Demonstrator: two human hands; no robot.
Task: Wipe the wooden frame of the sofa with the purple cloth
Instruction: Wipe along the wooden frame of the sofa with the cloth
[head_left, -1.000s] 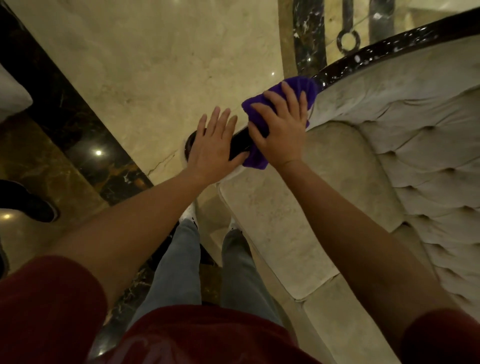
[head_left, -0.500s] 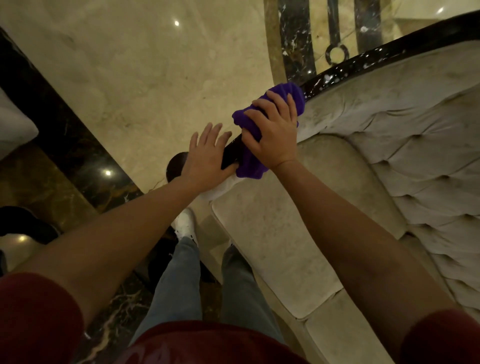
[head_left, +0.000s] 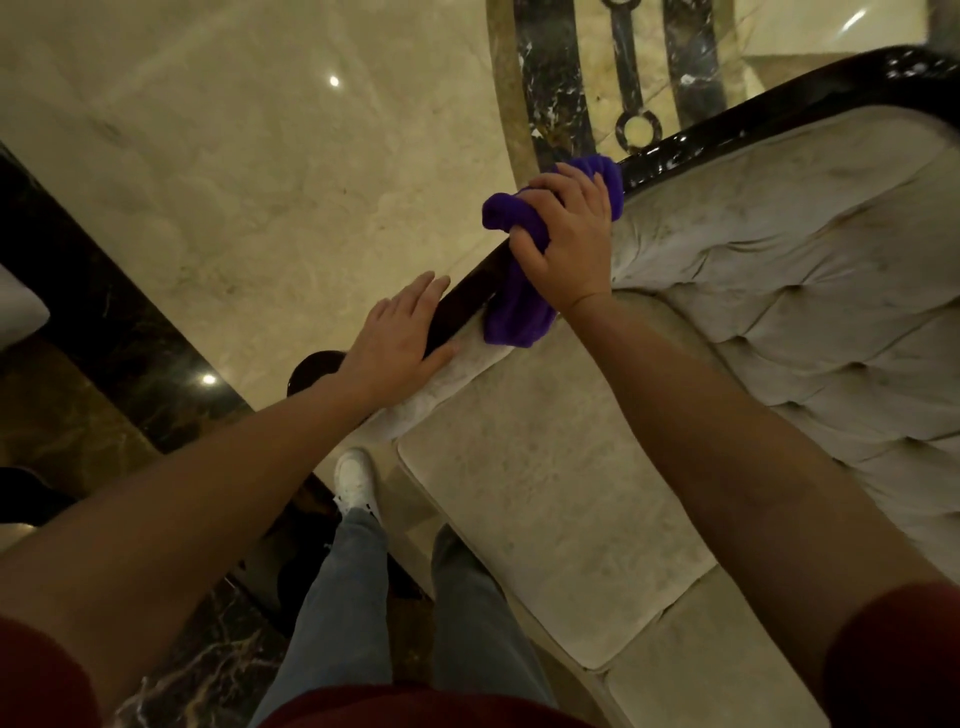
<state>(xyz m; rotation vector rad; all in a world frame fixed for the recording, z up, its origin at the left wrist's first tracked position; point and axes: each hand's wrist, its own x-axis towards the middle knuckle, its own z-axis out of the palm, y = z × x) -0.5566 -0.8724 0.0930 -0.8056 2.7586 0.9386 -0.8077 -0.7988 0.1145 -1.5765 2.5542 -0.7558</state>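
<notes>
The purple cloth (head_left: 519, 312) has been slid farther along the dark wooden frame (head_left: 727, 122) | it is squeezed tight by the right hand (head_left: 566, 244) on the rail's top | the left hand (head_left: 397, 343) is laid flat and spread wide on the near rail, just beside the cloth | the sofa (head_left: 779, 312) is seen at right

Sofa frame (head_left: 727, 122): dark wood, high gloss, specular glints. Purple cloth (head_left: 519, 312): soft, matt, plush. Sofa upholstery (head_left: 810, 291): pale velvety fabric, tufted. Floor (head_left: 249, 171), upper left: polished marble, reflective.
</notes>
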